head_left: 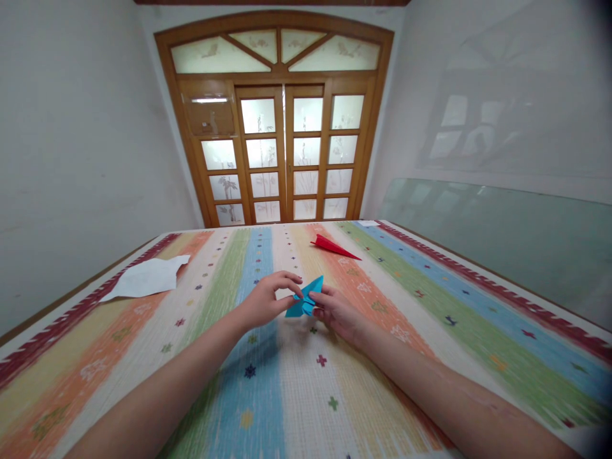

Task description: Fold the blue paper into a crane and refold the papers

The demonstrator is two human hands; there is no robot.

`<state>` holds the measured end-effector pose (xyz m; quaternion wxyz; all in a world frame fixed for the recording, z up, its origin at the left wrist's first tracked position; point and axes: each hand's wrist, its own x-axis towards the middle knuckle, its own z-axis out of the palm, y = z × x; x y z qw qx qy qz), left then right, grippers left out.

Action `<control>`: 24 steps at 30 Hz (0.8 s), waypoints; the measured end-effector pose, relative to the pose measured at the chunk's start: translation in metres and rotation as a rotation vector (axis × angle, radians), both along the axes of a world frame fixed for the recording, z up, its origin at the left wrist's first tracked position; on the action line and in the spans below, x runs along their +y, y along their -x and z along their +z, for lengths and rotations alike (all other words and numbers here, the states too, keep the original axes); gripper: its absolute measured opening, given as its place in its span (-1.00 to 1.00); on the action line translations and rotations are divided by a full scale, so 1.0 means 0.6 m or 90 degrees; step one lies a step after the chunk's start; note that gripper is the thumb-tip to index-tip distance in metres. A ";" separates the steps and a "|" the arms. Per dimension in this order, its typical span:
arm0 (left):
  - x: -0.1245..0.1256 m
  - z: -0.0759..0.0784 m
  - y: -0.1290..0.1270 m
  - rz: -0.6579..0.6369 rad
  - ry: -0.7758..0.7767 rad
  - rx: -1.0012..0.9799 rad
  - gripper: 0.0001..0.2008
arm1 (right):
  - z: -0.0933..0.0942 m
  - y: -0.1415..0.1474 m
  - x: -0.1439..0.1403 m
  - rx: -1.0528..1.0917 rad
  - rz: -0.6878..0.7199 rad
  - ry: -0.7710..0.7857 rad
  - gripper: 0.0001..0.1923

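Note:
A folded piece of blue paper (313,288) with pointed corners is held up between my two hands, just above the striped cloth. My right hand (340,312) pinches its right side between thumb and fingers. At its left side, my left hand (270,298) has its thumb and index finger closed on the paper's edge, the other fingers curled above. Fingertips cover parts of the folds. Farther back on the cloth lies a narrow, pointed, folded red paper (335,247), apart from both hands.
The table is covered by a striped, patterned cloth (306,382). A crumpled white sheet (148,278) lies at the left, and a small white piece (368,224) at the far right edge. Behind stand wooden doors (287,146); a glass panel (502,236) leans along the right wall.

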<state>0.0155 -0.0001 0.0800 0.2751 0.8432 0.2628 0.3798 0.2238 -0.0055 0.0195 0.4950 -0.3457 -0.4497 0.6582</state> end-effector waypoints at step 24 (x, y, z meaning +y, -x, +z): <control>0.033 -0.080 0.000 0.005 0.529 0.010 -0.61 | -0.027 -0.001 0.017 -0.039 -0.042 0.025 -0.76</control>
